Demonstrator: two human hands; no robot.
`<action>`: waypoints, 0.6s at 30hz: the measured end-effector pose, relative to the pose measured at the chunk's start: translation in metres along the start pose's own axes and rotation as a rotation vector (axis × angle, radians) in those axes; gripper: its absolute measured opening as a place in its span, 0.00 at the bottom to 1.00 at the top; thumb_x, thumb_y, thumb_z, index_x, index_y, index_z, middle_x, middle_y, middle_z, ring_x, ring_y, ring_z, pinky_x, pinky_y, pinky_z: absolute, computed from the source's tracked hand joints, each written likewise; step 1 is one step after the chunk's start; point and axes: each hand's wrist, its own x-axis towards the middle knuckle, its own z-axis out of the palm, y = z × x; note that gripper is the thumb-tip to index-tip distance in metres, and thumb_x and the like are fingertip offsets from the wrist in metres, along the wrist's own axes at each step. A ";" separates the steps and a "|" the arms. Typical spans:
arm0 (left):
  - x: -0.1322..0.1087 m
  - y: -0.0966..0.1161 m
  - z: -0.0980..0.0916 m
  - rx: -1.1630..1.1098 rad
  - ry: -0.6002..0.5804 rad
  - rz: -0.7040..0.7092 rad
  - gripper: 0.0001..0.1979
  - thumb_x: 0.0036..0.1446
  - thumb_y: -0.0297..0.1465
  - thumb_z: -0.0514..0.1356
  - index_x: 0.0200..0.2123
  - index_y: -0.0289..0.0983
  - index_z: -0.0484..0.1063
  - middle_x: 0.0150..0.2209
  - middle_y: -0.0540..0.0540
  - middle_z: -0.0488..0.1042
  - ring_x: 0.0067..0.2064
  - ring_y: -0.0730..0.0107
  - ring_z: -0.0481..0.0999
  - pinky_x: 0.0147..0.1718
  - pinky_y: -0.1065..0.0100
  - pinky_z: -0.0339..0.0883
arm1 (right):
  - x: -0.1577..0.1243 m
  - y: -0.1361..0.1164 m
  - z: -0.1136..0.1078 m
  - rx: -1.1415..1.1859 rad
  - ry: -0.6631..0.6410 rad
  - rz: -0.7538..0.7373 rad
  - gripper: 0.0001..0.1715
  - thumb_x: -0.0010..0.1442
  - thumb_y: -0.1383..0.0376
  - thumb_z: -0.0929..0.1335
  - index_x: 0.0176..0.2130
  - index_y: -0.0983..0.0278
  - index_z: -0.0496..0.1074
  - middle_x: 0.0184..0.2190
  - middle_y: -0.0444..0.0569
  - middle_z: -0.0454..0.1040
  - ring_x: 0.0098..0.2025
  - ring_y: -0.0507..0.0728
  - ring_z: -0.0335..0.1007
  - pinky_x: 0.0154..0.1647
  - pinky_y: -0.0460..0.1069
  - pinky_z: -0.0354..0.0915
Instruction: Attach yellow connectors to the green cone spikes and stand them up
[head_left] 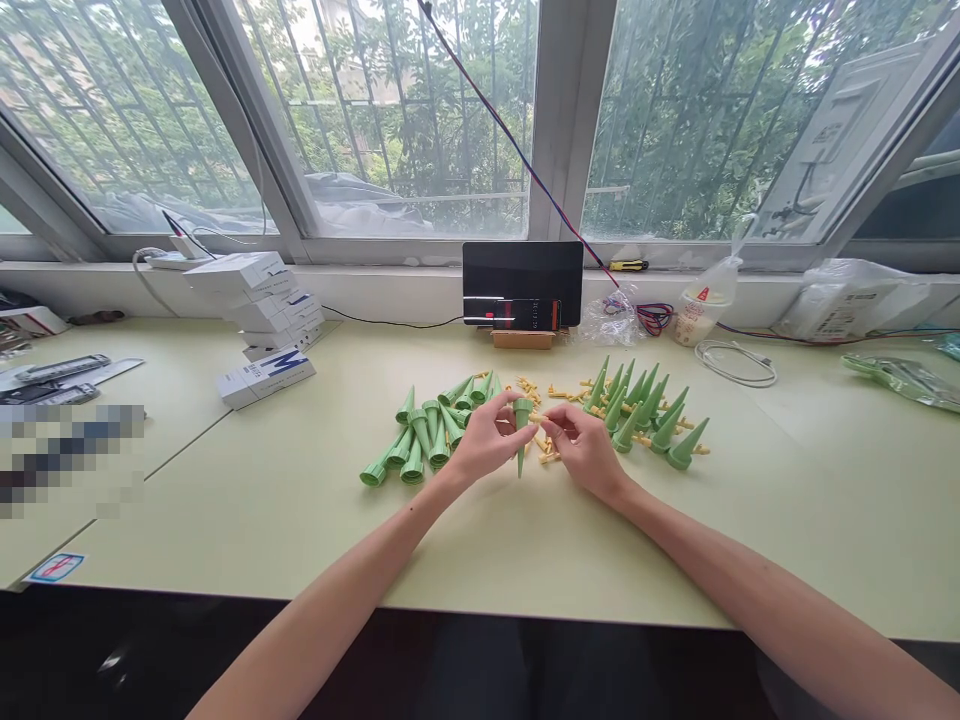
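My left hand [489, 438] grips a green plastic cone spike [522, 440], its tip down and its wide ribbed cap up. Fingers pinched, my right hand [586, 448] holds a small yellow valve piece [537, 419] against the side of the cap. Whether the piece sits in the cap I cannot tell. Left of my hands lies a heap of green cones [420, 435] without visible yellow parts. On the right, green cones [637, 410] stand tip up in rows, with yellow pieces poking out sideways. Loose yellow valve pieces [551, 457] are scattered between the two groups, partly behind my hands.
At the back, a dark screen with a phone [527, 314] leans on a cardboard stand [523, 340]. White boxes [262, 310] are stacked at the left. A bagged cup [701, 310] and a coiled white cable [735, 364] lie back right. The table's front edge [555, 617] runs below my forearms.
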 end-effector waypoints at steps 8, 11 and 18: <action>0.001 -0.003 -0.001 -0.020 -0.008 -0.016 0.24 0.52 0.42 0.65 0.50 0.39 0.66 0.22 0.59 0.58 0.17 0.81 0.60 0.16 0.75 0.53 | 0.001 0.001 0.000 0.002 0.017 -0.022 0.15 0.64 0.54 0.65 0.36 0.63 0.71 0.30 0.49 0.74 0.29 0.55 0.69 0.30 0.50 0.68; 0.001 -0.003 -0.001 -0.021 -0.007 -0.018 0.25 0.52 0.42 0.65 0.50 0.39 0.66 0.22 0.59 0.58 0.17 0.81 0.60 0.16 0.75 0.53 | 0.001 0.000 -0.001 -0.011 0.021 -0.035 0.14 0.64 0.55 0.65 0.36 0.63 0.71 0.31 0.49 0.74 0.29 0.55 0.69 0.31 0.50 0.68; 0.002 -0.002 -0.003 -0.005 -0.006 -0.007 0.24 0.53 0.41 0.64 0.51 0.39 0.66 0.22 0.59 0.57 0.18 0.81 0.59 0.17 0.76 0.52 | 0.002 -0.002 -0.002 -0.023 0.003 -0.044 0.15 0.65 0.54 0.65 0.36 0.62 0.71 0.30 0.49 0.74 0.27 0.55 0.69 0.30 0.50 0.69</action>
